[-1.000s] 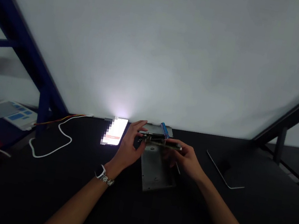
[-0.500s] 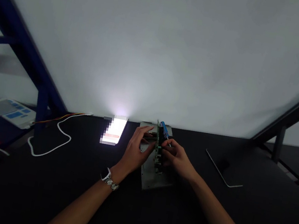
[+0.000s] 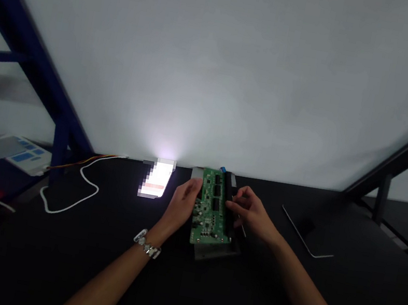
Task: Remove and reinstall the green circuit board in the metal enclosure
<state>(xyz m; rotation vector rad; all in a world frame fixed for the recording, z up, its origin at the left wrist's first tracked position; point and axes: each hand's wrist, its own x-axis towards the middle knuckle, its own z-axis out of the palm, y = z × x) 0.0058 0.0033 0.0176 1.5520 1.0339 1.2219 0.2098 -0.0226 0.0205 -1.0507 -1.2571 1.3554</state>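
Observation:
A green circuit board (image 3: pixel 210 217) with black connectors lies face up, a black strip (image 3: pixel 228 199) along its right side. It rests above a grey metal plate (image 3: pixel 213 253). My left hand (image 3: pixel 182 201) grips the board's left edge, its fingertips partly hidden. My right hand (image 3: pixel 250 214) is closed at the other side, a fingertip touching the black strip. A screwdriver's thin metal shaft (image 3: pixel 242 226) runs through the right fingers. Its blue handle (image 3: pixel 223 169) shows at the board's far end, mostly covered by the board.
Left of the board stands a bright, lit phone (image 3: pixel 158 178) by the white wall (image 3: pixel 218 71). A white cable (image 3: pixel 70 208) curls across the black table (image 3: pixel 148 290). To the right lies a bent metal rod (image 3: pixel 303 238). Blue-and-white flat panels (image 3: pixel 16 153) sit far left.
The circuit board has turned from standing on edge to lying flat, component side up. My left hand has shifted to its left edge, and my right hand has moved slightly right.

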